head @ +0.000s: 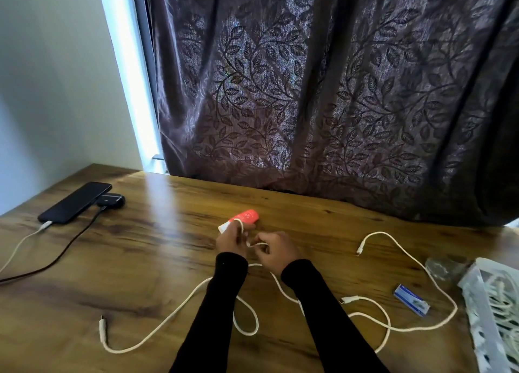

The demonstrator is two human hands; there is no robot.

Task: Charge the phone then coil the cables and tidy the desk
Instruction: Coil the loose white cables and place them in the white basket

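A black phone [75, 202] lies at the desk's far left with a white cable [19, 245] plugged into its near end. At the desk's middle, my left hand [230, 238] has a white cable looped over its fingers, and my right hand [276, 250] pinches the same cable close beside it. The rest of that cable [174, 309] trails across the desk toward me to a loose plug at the near left. A second white cable [415, 263] snakes loose on the right. Another white cable [373, 311] curls near my right forearm.
A red-and-white tube [243, 217] lies just behind my left hand. A small dark case [111, 200] with a dark cable [64, 249] sits by the phone. A blue-and-white box [411, 303] and a white lattice basket [494, 311] are at the right. A patterned curtain [323, 92] hangs behind the desk [146, 260].
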